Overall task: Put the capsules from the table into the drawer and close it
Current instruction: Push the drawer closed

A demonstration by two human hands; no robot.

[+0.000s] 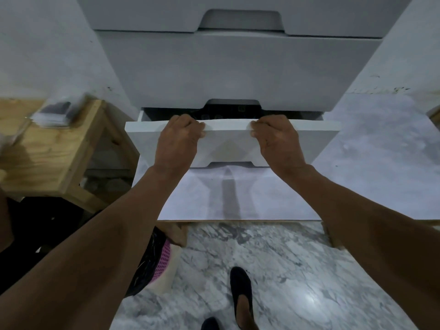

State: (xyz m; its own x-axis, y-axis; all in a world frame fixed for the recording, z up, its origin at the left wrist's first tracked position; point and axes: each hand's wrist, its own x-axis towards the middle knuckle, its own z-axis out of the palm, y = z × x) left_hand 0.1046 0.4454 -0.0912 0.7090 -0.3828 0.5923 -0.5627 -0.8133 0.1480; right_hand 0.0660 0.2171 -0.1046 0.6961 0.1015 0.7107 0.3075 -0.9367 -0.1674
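Drawer (228, 144) at centre stands partly pulled out of the white cabinet (238, 72), with a dark gap behind its front. The left hand (178, 139) and right hand (278, 139) both clench its top edge, fingers curled over into the gap. At 9 o'clock from the drawer, clear packets (56, 113) lie on the wooden table (47, 158) (dark contents, too blurred to tell more). At 6 o'clock a black shoe (240, 289) stands on the marble floor (309, 282).
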